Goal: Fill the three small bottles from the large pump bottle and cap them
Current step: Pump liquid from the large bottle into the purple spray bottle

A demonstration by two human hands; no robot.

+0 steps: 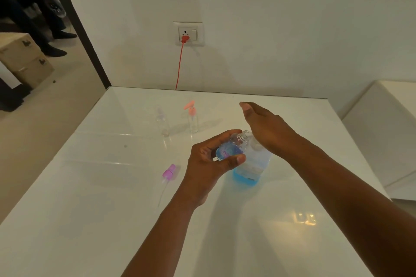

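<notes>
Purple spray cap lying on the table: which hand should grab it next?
Right, hedged. The left hand is nearer the purple spray cap but grips the small open bottle. The right hand rests flat on the large pump bottle, holding nothing.

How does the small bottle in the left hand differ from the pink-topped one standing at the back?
The held small bottle is tilted, gripped by the left hand, and uncapped. The pink-topped bottle stands upright on the table, untouched, pump fitted. The held one shows blue liquid; the pink-topped one looks empty. Both are small and clear.
</notes>
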